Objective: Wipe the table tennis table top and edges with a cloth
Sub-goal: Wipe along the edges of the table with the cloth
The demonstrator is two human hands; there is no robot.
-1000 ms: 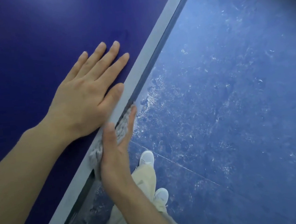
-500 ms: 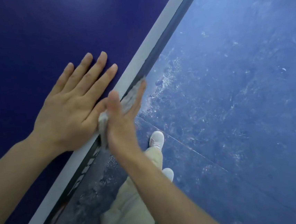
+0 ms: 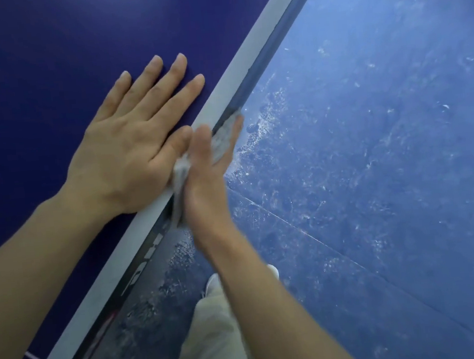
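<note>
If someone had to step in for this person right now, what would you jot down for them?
Left hand: flat, fingers straight, resting on the dark blue table top just inside the white edge line.
Right hand: straight fingers pressing the grey cloth against the side edge of the table, below the white line.
Done: cannot tell from this view how much of the top or edge has been wiped.
Left: probably carry on along the side edge, then any other edges and any unwiped top.
Note: the blue floor beside the table is scuffed; the person's white shoe is close to the table.
</note>
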